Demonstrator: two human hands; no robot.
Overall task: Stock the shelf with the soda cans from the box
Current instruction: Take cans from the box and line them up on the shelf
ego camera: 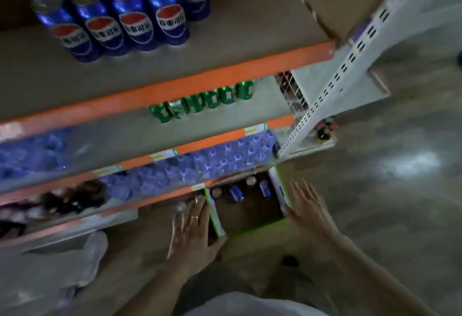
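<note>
Both hands reach down to an open box of soda cans on the floor below the shelves.

The left hand [192,225], a ring on one finger, lies with straight fingers along the left flap of the box [246,211]; the right hand [306,205] is spread open at the right flap, holding nothing. Inside the box a few blue cans [236,192] remain, some lying on their sides, some showing silver tops. On the top shelf [225,75], edged in orange, stand rows of blue Pepsi cans [120,15] with the red, white and blue roundel (the writing across it is Chinese characters, too blurred to read surely). One shelf lower is a row of green cans [202,103]; below them, packs of water bottles [225,163] with bluish caps. The price tags [256,129] on the shelf edges are unreadable.
</note>
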